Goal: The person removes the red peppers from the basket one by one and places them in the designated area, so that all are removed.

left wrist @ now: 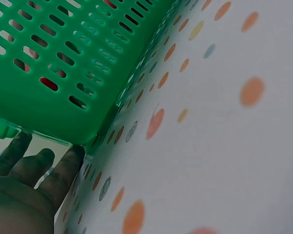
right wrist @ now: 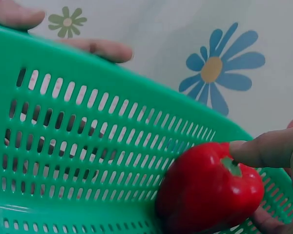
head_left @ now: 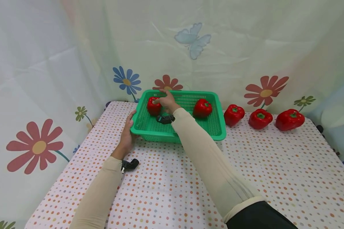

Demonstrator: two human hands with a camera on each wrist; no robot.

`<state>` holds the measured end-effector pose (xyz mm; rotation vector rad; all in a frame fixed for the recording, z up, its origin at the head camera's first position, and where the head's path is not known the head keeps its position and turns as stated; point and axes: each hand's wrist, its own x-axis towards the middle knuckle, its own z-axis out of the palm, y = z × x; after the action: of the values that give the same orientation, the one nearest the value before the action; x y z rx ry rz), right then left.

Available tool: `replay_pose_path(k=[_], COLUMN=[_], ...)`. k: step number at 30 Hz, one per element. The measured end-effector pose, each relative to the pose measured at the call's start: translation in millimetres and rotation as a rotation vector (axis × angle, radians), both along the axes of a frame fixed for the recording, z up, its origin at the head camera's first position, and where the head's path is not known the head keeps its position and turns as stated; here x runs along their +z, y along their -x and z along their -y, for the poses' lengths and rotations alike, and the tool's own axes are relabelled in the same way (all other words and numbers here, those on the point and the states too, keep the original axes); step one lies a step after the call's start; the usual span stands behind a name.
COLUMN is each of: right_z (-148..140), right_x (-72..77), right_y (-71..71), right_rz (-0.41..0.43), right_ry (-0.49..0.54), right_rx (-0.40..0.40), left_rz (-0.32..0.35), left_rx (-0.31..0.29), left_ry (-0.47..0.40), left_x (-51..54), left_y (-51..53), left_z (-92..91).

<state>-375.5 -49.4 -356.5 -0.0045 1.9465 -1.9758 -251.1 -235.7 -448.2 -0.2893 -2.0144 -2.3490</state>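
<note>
"Where's the red pepper?"
"Left end of the green basket, upper middle of the frame. In the right wrist view its stem faces upper right, long axis slanting lower left."
"What touches it?"
"The right hand, half spread, one fingertip beside the stem; I can't tell if it grips. The left hand lies fairly straight-fingered against the basket's left side."
</note>
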Motion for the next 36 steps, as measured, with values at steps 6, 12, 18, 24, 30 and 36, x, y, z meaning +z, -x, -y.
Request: replay_pose_path(k=[6, 12, 18, 24, 30, 36], right_z=[-2, 0, 4, 8, 10, 7], right_x=[-6.6, -9.4, -11.1, -13.2, -13.3, -11.5], right_y=[0.9, 3.7, 3.3, 3.4, 1.9, 0.4], right_rz=[0.011, -0.007, -0.027, -0.054, -0.054, -0.019], right_ry=[-0.049, -0.112, -0.136, -0.169, -0.169, -0.119], right_rx=[0.036, 0.109, 0.142, 0.123, 0.093, 0.086], left_rz=[-0.004, -0.042, -0.041, -0.05, -0.043, -0.039], left_rx=[-0.01, -0.035, -0.011, 0.006, -0.013, -0.018], left_ry=[0.0, -0.022, -0.011, -0.02, -0.011, -0.001], left_x=[0.3, 3.5, 3.1, 1.6, 8.1, 9.4], left_y=[1.2, 2.2, 2.4, 1.6, -4.2, -5.0], left_z=[-0.6, 0.6, 0.9, 3.5, 5.3, 3.8])
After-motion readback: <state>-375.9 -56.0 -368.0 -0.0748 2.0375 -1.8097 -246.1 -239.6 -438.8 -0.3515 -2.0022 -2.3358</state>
